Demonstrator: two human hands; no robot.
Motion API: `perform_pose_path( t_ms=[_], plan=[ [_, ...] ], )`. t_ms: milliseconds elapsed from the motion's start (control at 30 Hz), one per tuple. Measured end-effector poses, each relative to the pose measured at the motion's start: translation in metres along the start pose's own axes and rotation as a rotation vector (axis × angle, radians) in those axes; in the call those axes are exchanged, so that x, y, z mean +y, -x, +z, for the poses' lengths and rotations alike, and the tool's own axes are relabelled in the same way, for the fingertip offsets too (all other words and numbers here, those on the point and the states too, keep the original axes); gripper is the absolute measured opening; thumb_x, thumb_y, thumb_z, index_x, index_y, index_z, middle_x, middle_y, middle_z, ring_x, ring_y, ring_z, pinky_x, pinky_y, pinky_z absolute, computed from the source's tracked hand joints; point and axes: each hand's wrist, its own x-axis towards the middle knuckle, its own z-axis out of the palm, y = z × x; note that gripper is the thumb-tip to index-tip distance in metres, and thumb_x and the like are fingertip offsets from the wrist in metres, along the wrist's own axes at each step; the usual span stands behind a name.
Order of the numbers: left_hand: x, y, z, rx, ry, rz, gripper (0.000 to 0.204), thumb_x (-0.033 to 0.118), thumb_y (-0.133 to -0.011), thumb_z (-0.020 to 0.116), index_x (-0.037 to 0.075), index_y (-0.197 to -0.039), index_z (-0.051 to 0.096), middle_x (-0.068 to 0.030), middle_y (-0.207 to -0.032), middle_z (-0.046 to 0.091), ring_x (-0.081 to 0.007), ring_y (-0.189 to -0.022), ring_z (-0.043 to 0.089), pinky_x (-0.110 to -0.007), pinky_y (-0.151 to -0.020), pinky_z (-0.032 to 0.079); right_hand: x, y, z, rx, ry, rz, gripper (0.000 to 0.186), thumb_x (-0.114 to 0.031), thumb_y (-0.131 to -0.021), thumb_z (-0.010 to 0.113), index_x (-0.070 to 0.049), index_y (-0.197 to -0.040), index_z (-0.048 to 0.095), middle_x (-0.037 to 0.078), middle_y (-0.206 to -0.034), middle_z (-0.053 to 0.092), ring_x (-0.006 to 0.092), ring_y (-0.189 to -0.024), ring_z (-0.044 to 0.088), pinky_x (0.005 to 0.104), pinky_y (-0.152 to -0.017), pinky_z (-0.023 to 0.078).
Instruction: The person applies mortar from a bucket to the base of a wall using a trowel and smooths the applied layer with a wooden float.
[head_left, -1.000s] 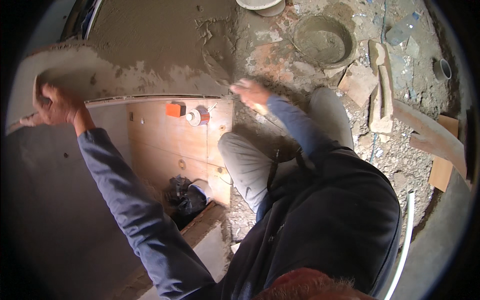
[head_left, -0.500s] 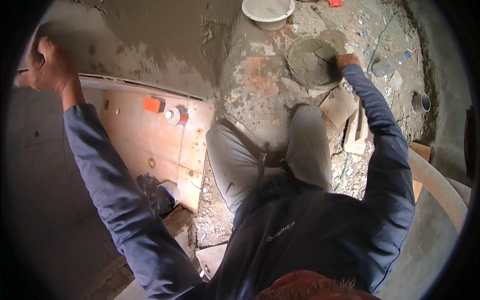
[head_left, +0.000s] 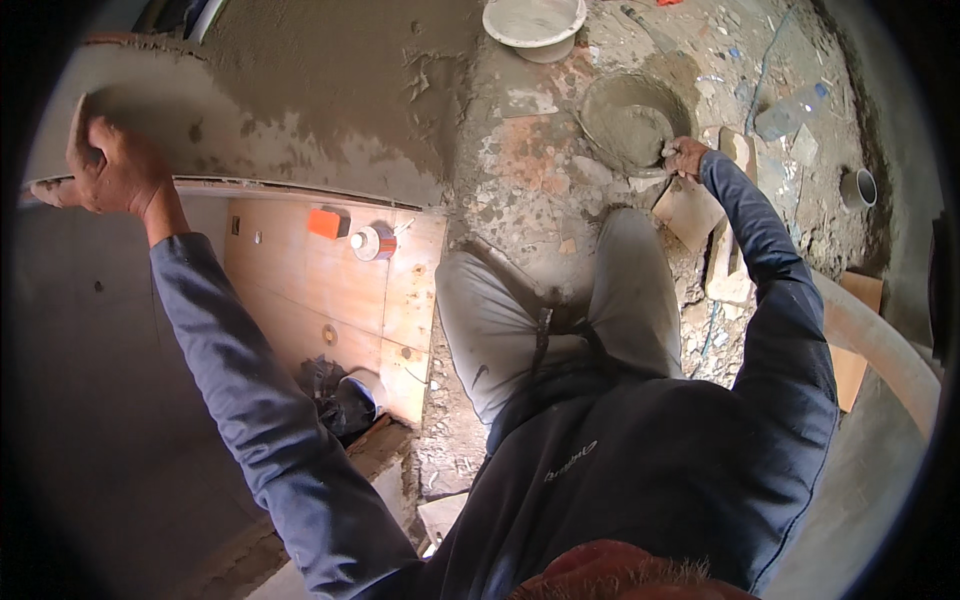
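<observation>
My left hand (head_left: pixel 120 165) is closed round a thin, flat, upright piece (head_left: pixel 80 125) at the far left, against the pale band along the edge of the wet mortar surface (head_left: pixel 320 90). My right hand (head_left: pixel 685 160) is closed at the near rim of a round mortar pan (head_left: pixel 595 125), on what looks like a trowel in the grey mix; its handle is hidden by my fingers. Below the mortar edge is a recess with a wooden panel (head_left: pixel 300 280), holding an orange block (head_left: pixel 323 223) and a white-capped container (head_left: pixel 372 240).
A pale basin (head_left: pixel 535 25) sits beyond the pan. Rightward lie a plastic bottle (head_left: pixel 790 115), broken tile (head_left: pixel 685 210), a short pipe (head_left: pixel 860 190), a curved board (head_left: pixel 880 350) and rubble. My knees are on the rough floor. A dark bag (head_left: pixel 330 400) lies low in the recess.
My right hand has left the mortar edge for the pan, moving up and right, then slightly lower along its rim. My left hand stays at the far left, still closed.
</observation>
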Motion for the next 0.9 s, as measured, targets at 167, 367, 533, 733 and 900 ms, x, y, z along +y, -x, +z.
perform_pose_path(
  t_ms=[167, 367, 533, 733, 900],
  plan=[
    [0.011, 0.002, 0.000, -0.002, 0.027, -0.095, 0.021, 0.012, -0.091, 0.058, 0.012, -0.105, 0.075, -0.0125, -0.138, 0.051, -0.0295, -0.125, 0.049, -0.036, -0.101, 0.046, -0.003, 0.060, 0.028, 0.156, -0.487, -0.072, 0.040, -0.034, -0.090, 0.065, -0.005, -0.115, 0.055, 0.002, -0.060, 0.053, 0.0128, -0.038, 0.045, 0.0298, -0.035, 0.038],
    [0.003, -0.002, 0.002, -0.143, 0.230, -0.259, 0.021, 0.009, -0.090, 0.059, 0.007, -0.105, 0.073, -0.0155, -0.144, 0.043, -0.0240, -0.094, 0.066, -0.031, -0.097, 0.049, -0.027, 0.054, 0.046, 0.248, -0.602, 0.003, 0.038, -0.043, -0.091, 0.063, -0.005, -0.093, 0.056, 0.003, -0.057, 0.050, 0.0122, -0.039, 0.046, 0.0297, -0.035, 0.038],
    [0.004, 0.002, 0.001, -0.082, 0.171, -0.241, 0.021, 0.013, -0.092, 0.058, 0.012, -0.105, 0.074, -0.0161, -0.149, 0.035, -0.0312, -0.138, 0.030, -0.037, -0.108, 0.039, -0.076, 0.032, 0.075, 0.215, -0.869, -0.133, 0.040, -0.045, -0.090, 0.064, -0.008, -0.104, 0.060, 0.002, -0.065, 0.053, 0.0102, -0.046, 0.048, 0.0268, -0.040, 0.040],
    [0.018, -0.003, -0.004, -0.079, 0.191, -0.185, 0.020, 0.014, -0.092, 0.059, 0.014, -0.105, 0.074, -0.0167, -0.151, 0.030, -0.0328, -0.149, 0.005, -0.038, -0.112, 0.033, -0.194, 0.022, 0.118, -0.046, -1.411, -0.390, 0.043, -0.042, -0.093, 0.059, -0.006, -0.116, 0.056, 0.003, -0.078, 0.055, 0.0088, -0.055, 0.050, 0.0241, -0.046, 0.043],
    [0.007, -0.001, 0.000, -0.091, 0.179, -0.130, 0.021, 0.013, -0.093, 0.057, 0.013, -0.106, 0.074, -0.0155, -0.151, 0.032, -0.0320, -0.149, 0.006, -0.038, -0.112, 0.032, -0.282, 0.034, 0.122, 0.348, -1.456, -0.641, 0.041, -0.033, -0.094, 0.060, -0.002, -0.120, 0.053, 0.003, -0.080, 0.054, 0.0092, -0.056, 0.051, 0.0240, -0.047, 0.045]
  ],
)
